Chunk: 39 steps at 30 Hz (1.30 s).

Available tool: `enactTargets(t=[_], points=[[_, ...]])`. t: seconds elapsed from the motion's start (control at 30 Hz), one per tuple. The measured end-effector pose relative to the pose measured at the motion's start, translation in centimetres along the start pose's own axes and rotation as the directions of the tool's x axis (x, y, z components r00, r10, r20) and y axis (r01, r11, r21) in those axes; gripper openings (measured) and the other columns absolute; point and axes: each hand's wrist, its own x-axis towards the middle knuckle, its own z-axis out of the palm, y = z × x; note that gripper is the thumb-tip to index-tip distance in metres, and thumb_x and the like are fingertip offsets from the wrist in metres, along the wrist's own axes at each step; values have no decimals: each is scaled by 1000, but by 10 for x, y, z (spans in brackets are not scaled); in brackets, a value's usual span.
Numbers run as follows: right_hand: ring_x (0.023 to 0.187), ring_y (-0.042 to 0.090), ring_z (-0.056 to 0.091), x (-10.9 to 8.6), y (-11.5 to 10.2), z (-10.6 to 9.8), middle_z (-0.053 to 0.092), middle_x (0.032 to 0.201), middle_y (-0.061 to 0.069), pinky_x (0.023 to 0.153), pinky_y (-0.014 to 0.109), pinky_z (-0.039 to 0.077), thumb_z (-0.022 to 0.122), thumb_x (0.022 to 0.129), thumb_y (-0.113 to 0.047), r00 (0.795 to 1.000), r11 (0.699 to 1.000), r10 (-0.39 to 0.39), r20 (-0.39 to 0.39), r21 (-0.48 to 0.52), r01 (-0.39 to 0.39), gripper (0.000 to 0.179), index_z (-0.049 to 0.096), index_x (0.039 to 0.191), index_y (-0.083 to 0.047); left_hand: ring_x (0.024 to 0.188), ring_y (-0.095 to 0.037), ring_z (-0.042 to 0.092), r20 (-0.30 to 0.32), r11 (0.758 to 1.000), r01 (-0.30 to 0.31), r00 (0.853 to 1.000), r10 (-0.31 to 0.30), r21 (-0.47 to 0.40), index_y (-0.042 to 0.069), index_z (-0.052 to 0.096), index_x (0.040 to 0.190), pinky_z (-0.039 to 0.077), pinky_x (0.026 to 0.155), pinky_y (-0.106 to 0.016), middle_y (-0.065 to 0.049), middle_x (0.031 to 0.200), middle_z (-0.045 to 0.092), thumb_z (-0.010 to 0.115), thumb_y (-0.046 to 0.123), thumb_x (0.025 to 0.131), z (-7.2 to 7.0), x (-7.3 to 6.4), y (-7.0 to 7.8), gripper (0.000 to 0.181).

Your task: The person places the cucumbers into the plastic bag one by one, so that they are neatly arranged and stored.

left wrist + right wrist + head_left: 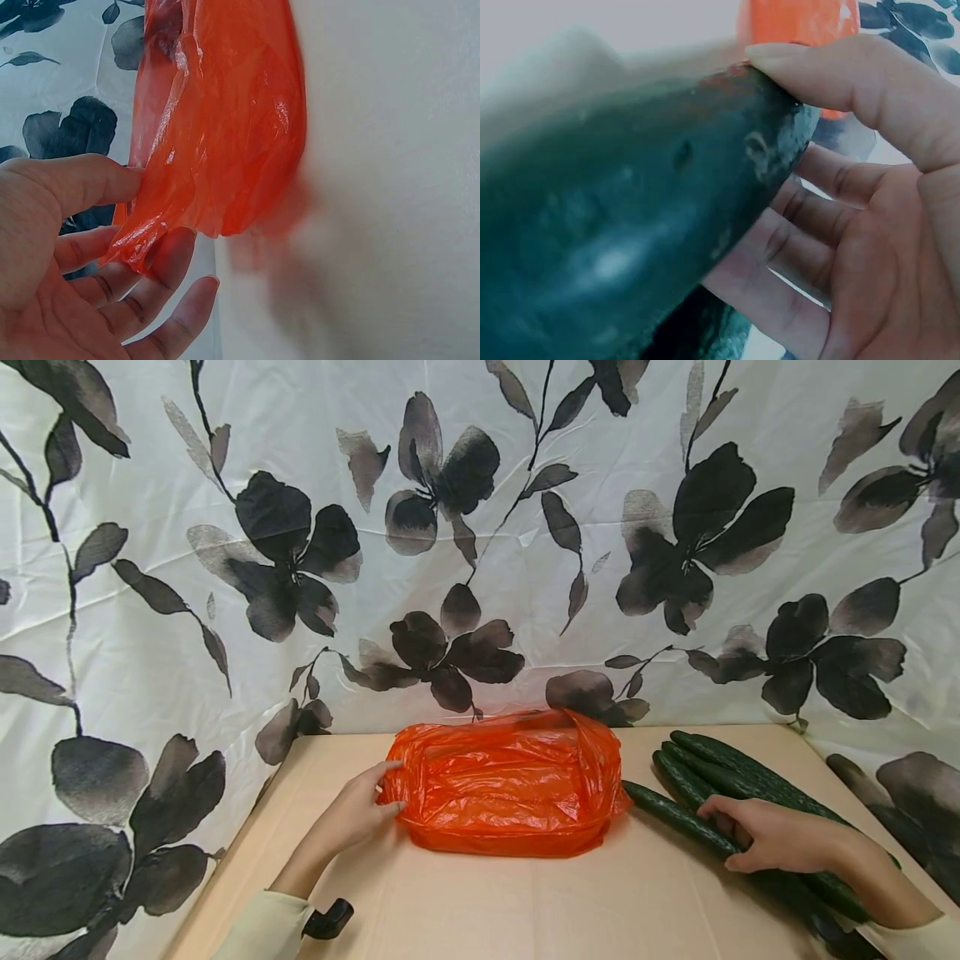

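An orange-red plastic bag [502,785], glossy and crumpled, lies wide across the middle of the table in the head view. My left hand [367,806] is at its left end. In the left wrist view, a gathered corner of the bag lies between the thumb [97,180] and the bent fingers [169,259]. Several long, dark green cucumbers [742,764] lie in a bundle to the right. With thumb and fingers, my right hand [780,835] grips a cucumber [630,217] in that bundle; the thumb presses near one end in the right wrist view.
The pale tabletop [480,910] runs beneath both hands. Behind it and at its sides hangs a white cloth [525,593] with a dark floral print. A black strap piece [328,920] sticks out by the left sleeve [262,927].
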Motion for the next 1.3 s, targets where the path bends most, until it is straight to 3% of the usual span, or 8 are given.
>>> enactTargets(t=[0.17, 0.53, 0.8, 1.13, 1.3], points=[[79, 2, 52, -3, 0, -12, 55, 98, 0, 64, 25, 43, 77, 89, -24, 999, 996, -36, -30, -83, 34, 52, 50, 130, -8, 93, -21, 59, 2, 1000, 3, 1000, -3, 0, 4, 53, 143, 52, 82, -37, -13, 127, 62, 77, 5, 85, 0, 1, 1, 63], [89, 6, 52, -12, -2, -34, 53, 109, 7, 70, 27, 45, 73, 94, -29, 999, 999, -28, -42, -40, 26, 53, 47, 133, -5, 86, -19, 58, -2, 1000, -22, 1000, 22, -17, 2, 54, 142, 50, 77, -35, -13, 120, 64, 77, 3, 84, 1, 3, -2, 62], [93, 5, 52, -15, -10, -46, 54, 116, 8, 72, 27, 45, 72, 95, -31, 994, 994, -66, -82, -87, 59, 51, 48, 134, -9, 86, -20, 58, 1, 1000, 4, 1000, -4, -12, 3, 54, 142, 50, 77, -34, -12, 118, 63, 77, 3, 85, 1, 3, -1, 62], [116, -3, 54, -9, -28, -51, 55, 137, 12, 86, 27, 53, 72, 95, -34, 990, 995, -56, -127, -84, 46, 53, 49, 137, -14, 83, -19, 57, 6, 1000, -1, 1000, 2, -28, 3, 54, 142, 50, 75, -33, -11, 112, 63, 78, 3, 85, 0, 1, -2, 62], [118, -7, 52, -4, -32, -50, 55, 138, 15, 86, 23, 52, 70, 96, -31, 980, 992, -111, -164, -77, 99, 52, 48, 138, -10, 84, -20, 56, 9, 1000, -2, 1000, 2, -24, 3, 54, 142, 50, 75, -33, -10, 109, 63, 78, 3, 85, 0, 0, -3, 62]])
